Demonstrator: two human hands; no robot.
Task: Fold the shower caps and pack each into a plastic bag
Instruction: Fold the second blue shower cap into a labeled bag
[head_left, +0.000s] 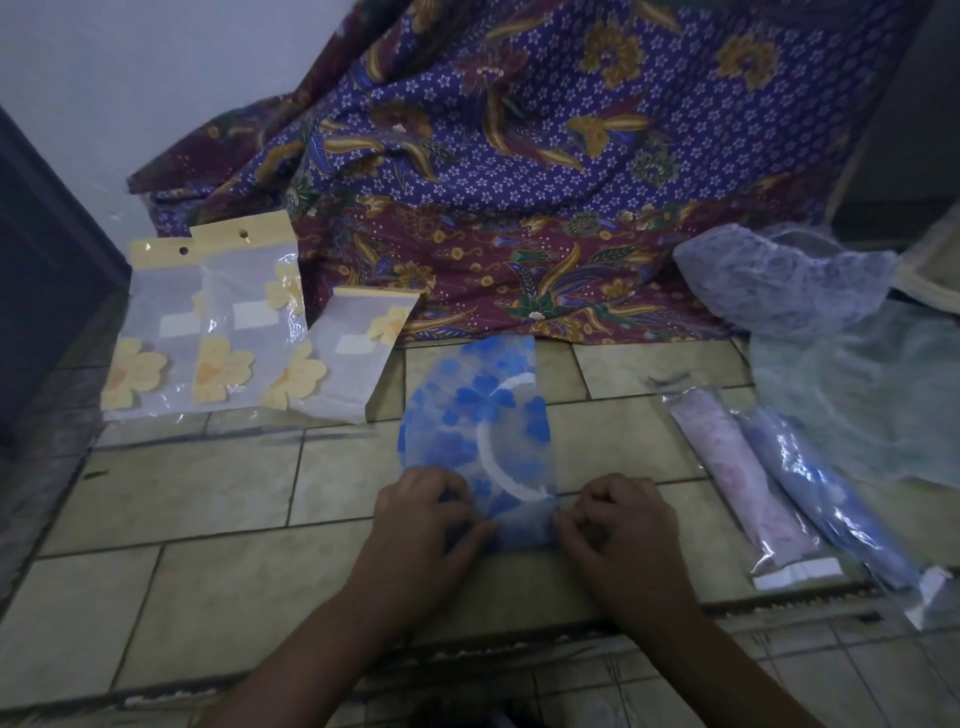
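Two hands, left hand (426, 512) and right hand (615, 514), pinch the translucent, blue-flowered shower cap (480, 431), folded long.

No legible text, labels or numbers anywhere.

Dim, bluish, soft, edge-warped view
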